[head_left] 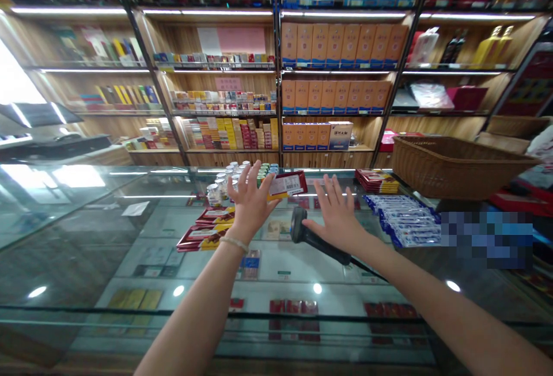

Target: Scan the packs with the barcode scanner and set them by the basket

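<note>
My left hand (252, 203) is raised over the glass counter (259, 275) with its fingers spread. A dark red packet with a barcode label (289, 183) is just right of its thumb; whether they touch is unclear. My right hand (337, 215) has its fingers apart above a black handheld scanner (324, 245), which lies on the glass with its cable toward the right. Red and yellow packets (205, 232) lie left of my left hand. Behind that hand stand several small white-capped jars (222, 183), partly hidden by it.
Blue and white packets (404, 219) lie right of my right hand, with a stack of red packets (377, 181) behind them. A wicker basket (458, 163) stands at the right. Shelves of orange boxes (334, 45) rise beyond the counter. A paper slip (135, 209) lies at left.
</note>
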A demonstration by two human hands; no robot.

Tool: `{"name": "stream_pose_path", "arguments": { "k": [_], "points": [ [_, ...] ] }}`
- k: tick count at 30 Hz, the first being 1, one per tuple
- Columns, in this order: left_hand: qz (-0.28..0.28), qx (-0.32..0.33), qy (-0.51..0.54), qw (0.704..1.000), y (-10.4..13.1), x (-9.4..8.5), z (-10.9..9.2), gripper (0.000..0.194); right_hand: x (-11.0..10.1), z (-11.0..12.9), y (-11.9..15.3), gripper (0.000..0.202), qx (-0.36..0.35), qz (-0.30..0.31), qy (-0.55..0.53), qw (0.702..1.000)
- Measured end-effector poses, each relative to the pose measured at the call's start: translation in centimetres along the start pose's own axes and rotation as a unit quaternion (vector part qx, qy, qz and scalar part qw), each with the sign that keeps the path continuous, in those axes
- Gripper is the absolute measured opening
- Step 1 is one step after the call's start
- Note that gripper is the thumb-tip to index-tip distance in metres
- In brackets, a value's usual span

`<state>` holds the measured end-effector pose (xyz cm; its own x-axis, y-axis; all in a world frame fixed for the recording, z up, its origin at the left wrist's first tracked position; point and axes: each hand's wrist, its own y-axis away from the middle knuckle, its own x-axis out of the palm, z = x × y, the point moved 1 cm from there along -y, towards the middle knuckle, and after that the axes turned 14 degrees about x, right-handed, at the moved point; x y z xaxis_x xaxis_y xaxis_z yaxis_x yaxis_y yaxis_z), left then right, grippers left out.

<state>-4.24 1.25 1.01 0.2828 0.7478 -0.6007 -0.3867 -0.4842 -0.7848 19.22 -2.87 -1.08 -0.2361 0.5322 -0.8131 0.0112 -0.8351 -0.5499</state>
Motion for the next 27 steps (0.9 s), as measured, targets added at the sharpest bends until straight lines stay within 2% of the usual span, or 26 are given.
{"name": "stream_pose_path", "arguments": {
  "k": [4,7,12,16,20,23,27],
  "points": [
    [-0.011,-0.003,0.001,1.0,0.2,0.3,0.4,0.066,1.1,-0.1,3.0,0.1,0.025,0.088,0.036,0.995],
    [-0.007,-0.002,0.001,1.0,0.2,0.3,0.4,0.067,1.8,-0.1,4.0,0.1,0.021,0.105,0.042,0.993],
    [-0.001,-0.004,0.011,1.0,0.3,0.3,0.3,0.063,1.8,0.3,4.3,0.071,0.0,0.105,0.037,0.994],
    [-0.001,-0.007,0.014,1.0,0.3,0.4,0.4,0.064,1.0,0.8,4.1,0.045,0.001,0.117,0.034,0.993],
    [0.006,-0.007,0.007,1.0,0.4,0.6,0.4,0.065,0.3,0.6,3.4,0.033,-0.009,0.121,0.025,0.992],
    [0.0,-0.015,0.01,1.0,0.5,0.7,0.6,0.065,-0.3,-0.4,2.1,0.028,-0.012,0.138,0.004,0.99],
    [-0.002,-0.028,0.009,1.0,0.6,0.9,0.8,0.067,-0.9,-2.8,-0.6,0.026,0.045,0.127,-0.089,0.987]
  ]
}}
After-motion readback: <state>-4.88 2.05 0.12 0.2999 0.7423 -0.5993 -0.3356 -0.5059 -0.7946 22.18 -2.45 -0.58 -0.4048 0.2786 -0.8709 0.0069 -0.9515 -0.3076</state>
